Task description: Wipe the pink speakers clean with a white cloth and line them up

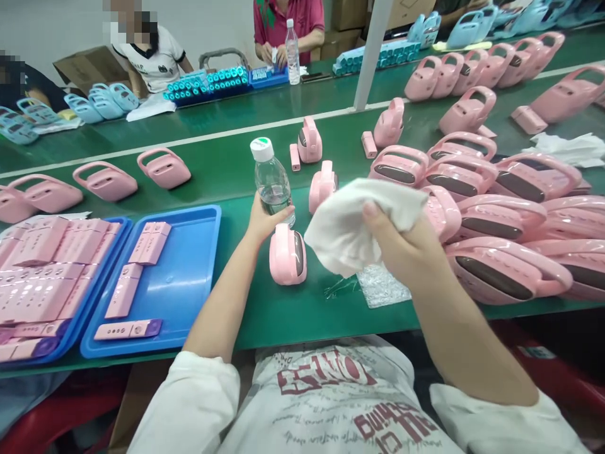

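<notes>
My left hand [268, 219] is wrapped round a clear plastic bottle [273, 180] with a white and green cap, part full of clear liquid. In my right hand [397, 246] a white cloth [352, 221] is gripped, hanging loosely to the left of the fingers. Between the two forearms a pink handled device [287, 255] with a dark front panel stands on the green table. Another pink device [322, 186] is partly hidden behind the cloth. Below my right hand lies a clear textured plastic sheet [382, 287].
A blue tray [215, 252] at left holds a few pink boxes; the tray beside it is stacked with pink boxes [42, 290]. Many pink devices [501, 268] crowd the right side. Across the table, people sit by light-blue devices [99, 104] and a bottle [293, 57].
</notes>
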Tool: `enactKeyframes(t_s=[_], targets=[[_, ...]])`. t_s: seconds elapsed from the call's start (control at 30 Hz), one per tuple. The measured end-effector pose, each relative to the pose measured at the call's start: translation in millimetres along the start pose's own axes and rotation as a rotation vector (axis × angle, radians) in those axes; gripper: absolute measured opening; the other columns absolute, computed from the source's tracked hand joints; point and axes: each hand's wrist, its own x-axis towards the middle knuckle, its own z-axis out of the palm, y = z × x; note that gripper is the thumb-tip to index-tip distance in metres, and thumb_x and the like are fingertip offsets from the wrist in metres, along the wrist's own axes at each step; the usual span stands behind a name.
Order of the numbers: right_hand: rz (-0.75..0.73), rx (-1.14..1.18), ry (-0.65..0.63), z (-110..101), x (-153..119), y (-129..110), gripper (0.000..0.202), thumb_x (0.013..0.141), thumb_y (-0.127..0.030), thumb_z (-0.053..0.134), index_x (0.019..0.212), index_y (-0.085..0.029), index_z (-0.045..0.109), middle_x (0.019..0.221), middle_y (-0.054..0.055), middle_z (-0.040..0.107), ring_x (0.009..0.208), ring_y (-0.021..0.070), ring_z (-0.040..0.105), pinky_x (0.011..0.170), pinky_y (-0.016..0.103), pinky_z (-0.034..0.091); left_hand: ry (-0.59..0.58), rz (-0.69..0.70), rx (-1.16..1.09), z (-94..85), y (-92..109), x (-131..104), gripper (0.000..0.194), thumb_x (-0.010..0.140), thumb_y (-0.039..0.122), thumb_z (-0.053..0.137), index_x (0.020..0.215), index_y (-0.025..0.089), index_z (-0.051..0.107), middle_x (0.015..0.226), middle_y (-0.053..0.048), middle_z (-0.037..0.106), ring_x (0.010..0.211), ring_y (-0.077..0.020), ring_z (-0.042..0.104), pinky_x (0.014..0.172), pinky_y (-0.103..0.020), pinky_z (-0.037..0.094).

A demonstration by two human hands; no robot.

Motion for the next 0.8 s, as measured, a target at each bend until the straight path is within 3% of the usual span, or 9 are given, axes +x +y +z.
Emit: enactKeyframes(t_s=[0.07, 0.13, 0.2, 0.27, 0.37, 0.47, 0.6, 0.7, 0.8], targets=[[0.123, 0.075, -0.034, -0.6, -21.5, 11.2, 0.030, 0.090, -0.050, 0.058, 0.103, -0.026, 0.073, 0.099, 0.003, 0.075, 0.102, 0.0252, 0.069, 0.092, 0.039, 0.056, 0.012, -0.063, 0.045, -8.0, 6.5, -7.1, 0.083, 0.049, 0.044, 0.089, 0.116, 0.019, 0.047, 0.119, -0.015, 0.063, 0.114, -0.0307, 0.061, 0.102, -0.051, 0.045], [0.260, 0.140, -0.003, -2.3, -41.4, 24.8, 0.035, 0.088, -0.051, 0.061, 0.109, -0.024, 0.071, 0.107, 0.004, 0.074, 0.109, 0.0275, 0.067, 0.095, 0.042, 0.056, 0.131, -0.103, 0.115, -18.5, 15.9, -26.7, 0.086, 0.055, 0.045, 0.087, 0.125, 0.019, 0.045, 0.133, -0.017, 0.054, 0.129, -0.0323, 0.050, 0.108, -0.050, 0.040], [0.384, 0.190, 0.059, -5.5, -59.9, 38.8, 0.039, 0.087, -0.051, 0.063, 0.114, -0.024, 0.070, 0.113, 0.005, 0.073, 0.113, 0.0287, 0.066, 0.095, 0.042, 0.057, 0.295, -0.109, 0.133, -24.9, 25.0, -61.1, 0.072, 0.074, 0.055, 0.071, 0.130, 0.018, 0.043, 0.135, -0.017, 0.051, 0.132, -0.0307, 0.046, 0.109, -0.048, 0.039], [0.474, 0.237, 0.097, -8.6, -76.0, 49.6, 0.042, 0.086, -0.050, 0.064, 0.119, -0.025, 0.067, 0.116, 0.006, 0.072, 0.113, 0.0285, 0.066, 0.093, 0.041, 0.058, 0.350, -0.124, 0.084, -22.2, 31.5, -104.1, 0.063, 0.087, 0.063, 0.050, 0.131, 0.019, 0.042, 0.129, -0.016, 0.055, 0.123, -0.0283, 0.054, 0.102, -0.047, 0.046], [0.540, 0.313, 0.103, -8.6, -90.5, 53.4, 0.047, 0.084, -0.048, 0.068, 0.127, -0.028, 0.062, 0.122, 0.005, 0.070, 0.117, 0.0273, 0.065, 0.098, 0.041, 0.056, 0.166, -0.057, 0.279, -4.4, 35.2, -157.2, 0.091, 0.067, 0.063, 0.073, 0.139, 0.021, 0.035, 0.138, -0.017, 0.048, 0.128, -0.0329, 0.051, 0.102, -0.047, 0.047], [0.566, 0.376, 0.075, -1.9, -93.5, 45.5, 0.046, 0.085, -0.045, 0.068, 0.127, -0.029, 0.062, 0.127, 0.005, 0.068, 0.124, 0.0271, 0.060, 0.106, 0.043, 0.050, 0.116, -0.044, 0.546, 12.8, 34.7, -173.1, 0.105, 0.056, 0.051, 0.085, 0.143, 0.023, 0.033, 0.144, -0.017, 0.045, 0.131, -0.0349, 0.048, 0.104, -0.047, 0.046], [0.448, 0.350, 0.168, 5.7, -100.7, 43.3, 0.041, 0.092, -0.042, 0.059, 0.130, -0.027, 0.060, 0.127, 0.006, 0.067, 0.124, 0.0275, 0.060, 0.107, 0.046, 0.049, 0.159, -0.062, 0.523, 10.7, 31.4, -163.5, 0.095, 0.058, 0.045, 0.084, 0.139, 0.022, 0.040, 0.136, -0.014, 0.054, 0.120, -0.0318, 0.058, 0.095, -0.043, 0.052], [0.179, 0.013, 0.280, 7.6, -111.3, 59.0, 0.046, 0.097, -0.035, 0.049, 0.143, -0.030, 0.046, 0.135, 0.005, 0.062, 0.134, 0.0274, 0.050, 0.115, 0.051, 0.039, 0.130, -0.002, 0.292, -2.3, 28.6, -164.9, 0.087, 0.059, 0.053, 0.080, 0.131, 0.018, 0.048, 0.126, -0.013, 0.060, 0.111, -0.0305, 0.063, 0.093, -0.042, 0.054], [-0.002, -0.198, 0.117, 18.8, -110.1, 79.4, 0.050, 0.092, -0.034, 0.057, 0.141, -0.025, 0.050, 0.133, 0.008, 0.063, 0.136, 0.0336, 0.046, 0.116, 0.054, 0.037, 0.038, 0.092, 0.138, -9.1, 26.8, -174.2, 0.084, 0.059, 0.057, 0.079, 0.127, 0.017, 0.051, 0.122, -0.014, 0.062, 0.109, -0.0307, 0.065, 0.091, -0.042, 0.055]])
